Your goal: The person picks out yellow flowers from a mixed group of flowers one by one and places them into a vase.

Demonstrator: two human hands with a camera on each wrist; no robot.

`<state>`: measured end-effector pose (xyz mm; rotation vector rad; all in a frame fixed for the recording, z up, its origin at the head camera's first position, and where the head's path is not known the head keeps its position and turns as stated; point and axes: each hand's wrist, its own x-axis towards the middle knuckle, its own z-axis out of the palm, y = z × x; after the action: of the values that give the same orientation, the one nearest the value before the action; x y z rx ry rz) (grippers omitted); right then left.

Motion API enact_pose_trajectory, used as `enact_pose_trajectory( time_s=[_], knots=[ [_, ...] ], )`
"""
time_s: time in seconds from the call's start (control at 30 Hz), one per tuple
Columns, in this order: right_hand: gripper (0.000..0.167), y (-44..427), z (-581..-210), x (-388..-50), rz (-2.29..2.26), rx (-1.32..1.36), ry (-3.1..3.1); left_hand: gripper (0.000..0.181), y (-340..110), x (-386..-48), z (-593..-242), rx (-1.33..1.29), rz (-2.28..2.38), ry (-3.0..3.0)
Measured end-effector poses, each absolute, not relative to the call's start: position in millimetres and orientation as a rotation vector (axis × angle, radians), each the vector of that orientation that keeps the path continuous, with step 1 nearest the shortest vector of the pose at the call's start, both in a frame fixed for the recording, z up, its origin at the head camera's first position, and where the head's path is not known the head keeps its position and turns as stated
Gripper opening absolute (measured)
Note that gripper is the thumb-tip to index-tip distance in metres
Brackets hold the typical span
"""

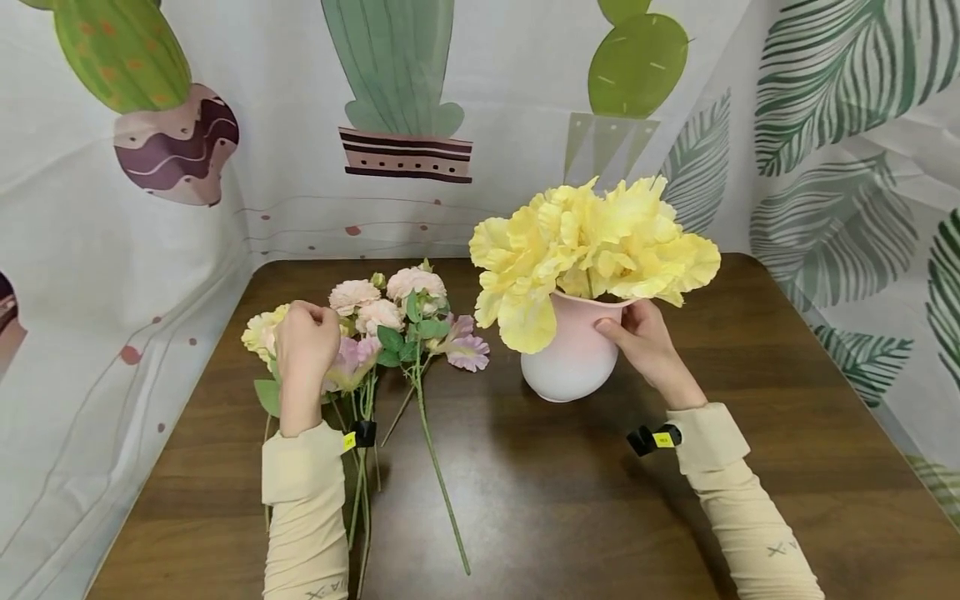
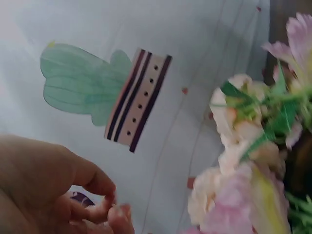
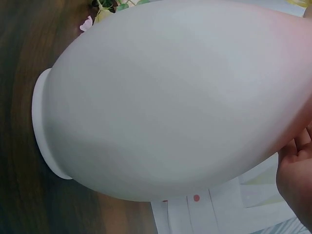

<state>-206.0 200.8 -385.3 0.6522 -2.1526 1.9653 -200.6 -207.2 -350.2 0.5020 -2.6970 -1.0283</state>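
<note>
At the right of the head view stands a pink-to-white vase point(image 1: 568, 371) with large ruffled yellow flowers point(image 1: 585, 250) in its mouth. My right hand point(image 1: 652, 350) grips the vase's neck, thumb on the near side and fingers behind. The vase point(image 3: 165, 102) fills most of the right wrist view. Over the loose flowers at the left, my left hand point(image 1: 306, 354) has its fingers curled in. Its fingertips come close together in the left wrist view, and nothing shows between them. Beside it are pale pink flowers point(image 1: 415, 285) and a lilac flower point(image 1: 467, 352).
Several long green stems point(image 1: 438, 471) lie on the dark wooden table point(image 1: 555, 517), pointing towards me. A pale yellow flower point(image 1: 262, 333) sits left of my left hand. A white cloth point(image 1: 285, 108) printed with cacti hangs behind the table.
</note>
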Motion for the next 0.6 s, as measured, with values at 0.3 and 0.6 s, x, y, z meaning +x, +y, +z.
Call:
enact_pose_trajectory(
  time_s=[0.3, 0.6],
  knots=[
    [0.042, 200.3, -386.1, -206.9, 1.945, 0.652, -2.174, 0.056, -244.3, -197.9, -357.0, 0.852, -1.113, -2.737],
    [0.044, 199.8, -384.3, -205.5, 1.953, 0.642, -2.178, 0.038, -293.4, -182.7, -367.4, 0.962, -0.968, -3.014]
  ],
)
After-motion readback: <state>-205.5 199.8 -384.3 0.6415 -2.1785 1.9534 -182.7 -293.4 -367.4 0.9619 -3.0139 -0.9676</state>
